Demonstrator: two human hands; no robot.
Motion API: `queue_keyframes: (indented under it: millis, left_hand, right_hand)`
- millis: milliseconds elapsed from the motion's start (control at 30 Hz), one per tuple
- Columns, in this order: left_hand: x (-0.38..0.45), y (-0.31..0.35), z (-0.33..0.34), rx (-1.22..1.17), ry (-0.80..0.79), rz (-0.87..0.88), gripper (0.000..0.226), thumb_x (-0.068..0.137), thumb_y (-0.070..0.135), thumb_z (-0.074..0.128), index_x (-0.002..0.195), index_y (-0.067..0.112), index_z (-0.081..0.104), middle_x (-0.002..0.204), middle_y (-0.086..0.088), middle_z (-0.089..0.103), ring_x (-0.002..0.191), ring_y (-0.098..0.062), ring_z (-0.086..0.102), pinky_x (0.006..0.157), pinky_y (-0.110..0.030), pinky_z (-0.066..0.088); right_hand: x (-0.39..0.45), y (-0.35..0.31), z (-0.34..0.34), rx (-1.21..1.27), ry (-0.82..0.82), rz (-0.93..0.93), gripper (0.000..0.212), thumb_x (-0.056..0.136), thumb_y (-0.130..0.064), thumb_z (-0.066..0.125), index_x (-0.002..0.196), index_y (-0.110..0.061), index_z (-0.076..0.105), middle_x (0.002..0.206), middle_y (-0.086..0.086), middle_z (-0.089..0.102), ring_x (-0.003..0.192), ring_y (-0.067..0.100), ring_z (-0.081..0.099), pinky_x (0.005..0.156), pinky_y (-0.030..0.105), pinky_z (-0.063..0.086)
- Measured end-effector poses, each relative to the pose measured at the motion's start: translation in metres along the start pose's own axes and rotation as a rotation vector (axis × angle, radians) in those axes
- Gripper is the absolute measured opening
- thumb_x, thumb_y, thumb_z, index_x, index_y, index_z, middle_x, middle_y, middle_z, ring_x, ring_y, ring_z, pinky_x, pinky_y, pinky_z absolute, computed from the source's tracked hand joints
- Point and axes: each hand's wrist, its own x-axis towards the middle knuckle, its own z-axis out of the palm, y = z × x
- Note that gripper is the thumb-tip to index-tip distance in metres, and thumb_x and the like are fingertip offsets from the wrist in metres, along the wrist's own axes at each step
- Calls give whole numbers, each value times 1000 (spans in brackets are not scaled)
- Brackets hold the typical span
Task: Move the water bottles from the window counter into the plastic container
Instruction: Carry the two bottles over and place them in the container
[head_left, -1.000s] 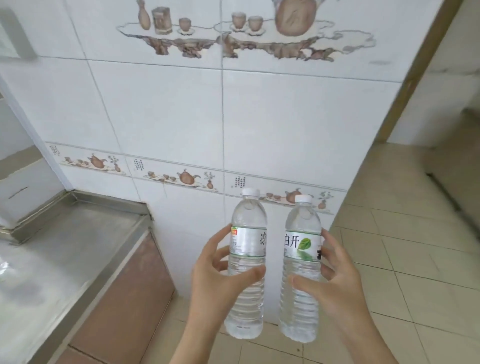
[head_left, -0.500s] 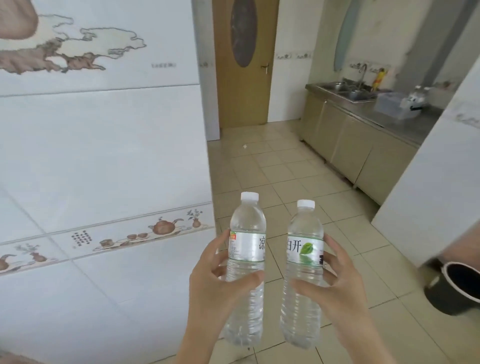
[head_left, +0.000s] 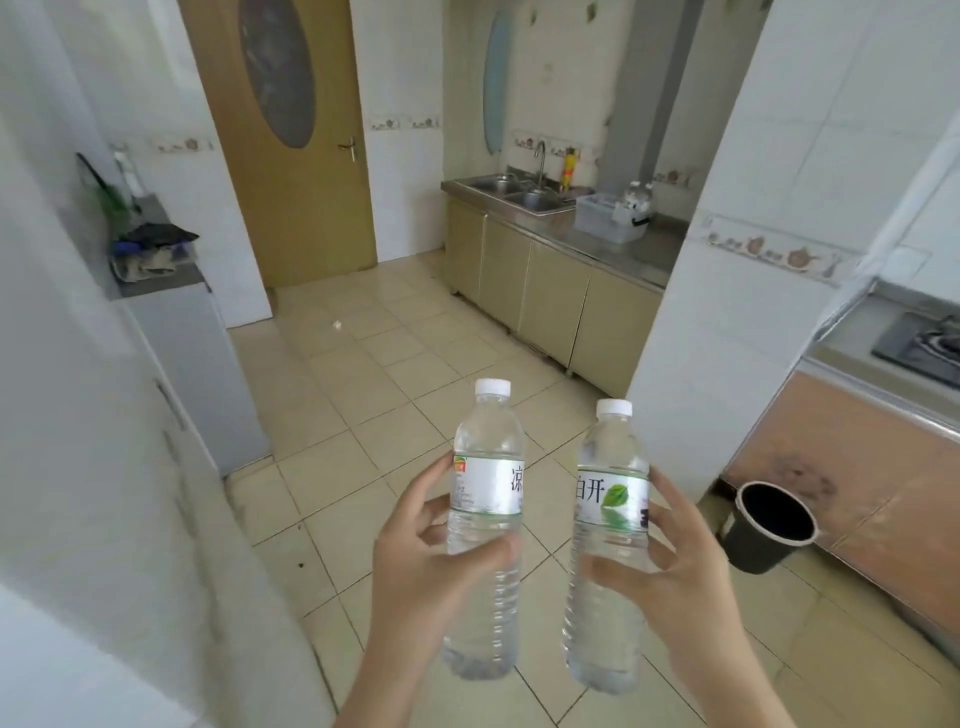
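Note:
I hold two clear water bottles with white caps and white-green labels upright in front of me, over the tiled floor. My left hand (head_left: 426, 582) grips the left bottle (head_left: 488, 467) around its middle. My right hand (head_left: 670, 587) grips the right bottle (head_left: 613, 478) the same way. The bottles stand side by side, a small gap between them. Far across the room a clear plastic container (head_left: 605, 221) sits on the steel counter (head_left: 623, 254) beside the sink, with what look like more bottles in it.
A double sink (head_left: 519, 192) with a tap lies left of the container. A black bucket (head_left: 769, 525) stands on the floor at right, below a counter with a stove (head_left: 919, 348). A white pillar (head_left: 727, 260) juts out at right. A wooden door (head_left: 291, 130) is at the back.
The view has swung right, away from the tiled wall and the steel counter at left, toward the open kitchen. Both hands keep the bottles in the same grip.

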Motion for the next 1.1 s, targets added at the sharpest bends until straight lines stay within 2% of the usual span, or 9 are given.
queue_keyframes:
  millis: [133, 233, 400, 567, 700, 767, 933, 1033, 1100]
  left_hand:
    - [50, 3, 27, 10, -74, 14, 82, 56, 13, 93, 116, 57, 60, 97, 16, 76, 88, -2, 70, 77, -22, 49]
    - [88, 5, 51, 5, -106, 8, 80, 58, 11, 93, 116, 54, 60, 96, 16, 76, 83, 1, 70, 71, -17, 47]
    - [160, 2, 98, 13, -100, -7, 79, 48, 24, 89, 114, 55, 59, 96, 17, 76, 85, -1, 70, 72, -19, 51]
    - [250, -2, 156, 30, -68, -1, 77, 45, 27, 87, 109, 59, 59, 95, 17, 77, 84, 0, 71, 72, -21, 50]
    - [328, -1, 207, 19, -25, -20, 77, 44, 27, 89, 99, 69, 58, 93, 22, 75, 83, 3, 69, 73, -23, 51]
    - [364, 2, 230, 14, -16, -24, 77, 43, 28, 89, 97, 73, 56, 93, 26, 74, 82, 7, 67, 71, -21, 49]
    - [445, 4, 273, 12, -8, -27, 79, 39, 34, 89, 100, 72, 56, 95, 25, 74, 87, 1, 69, 77, -27, 53]
    - [501, 3, 295, 16, -7, -25, 82, 37, 38, 88, 107, 67, 57, 99, 18, 76, 94, -6, 71, 85, -34, 57]
    - [542, 1, 307, 16, -21, -25, 81, 39, 35, 89, 107, 66, 58, 99, 17, 76, 92, -5, 71, 83, -33, 57]
  right_hand:
    - [46, 0, -4, 5, 56, 0, 100, 50, 4, 89, 126, -45, 47, 114, -10, 63, 100, 7, 63, 75, 29, 50]
    - [85, -1, -7, 18, 70, 3, 98, 52, 7, 87, 129, -40, 47, 111, -14, 61, 96, -1, 59, 70, 21, 46]
    - [167, 11, -15, 31, 86, 14, 100, 51, 9, 87, 129, -40, 48, 111, -8, 64, 100, 11, 63, 74, 33, 51]
    - [274, 22, -25, 47, 53, 10, 98, 54, 8, 86, 128, -42, 44, 108, -13, 61, 92, 1, 60, 63, 22, 46]
    - [367, 30, -39, 46, 38, 44, 97, 52, 6, 86, 120, -52, 49, 108, -14, 63, 100, 8, 63, 80, 38, 52]
    - [411, 29, -45, 25, 24, 41, 95, 53, 5, 87, 117, -54, 50, 107, -14, 64, 102, 8, 63, 85, 42, 53]
    - [504, 27, -51, -1, -4, 41, 96, 53, 5, 87, 119, -53, 50, 114, -14, 62, 106, 12, 62, 87, 41, 52]
    - [561, 30, -46, -17, -6, 44, 94, 53, 5, 87, 109, -61, 52, 106, -21, 65, 104, 9, 63, 87, 38, 52]
    - [601, 31, -37, -23, 1, 52, 92, 53, 5, 86, 105, -63, 52, 102, -24, 65, 102, 7, 63, 85, 37, 52]
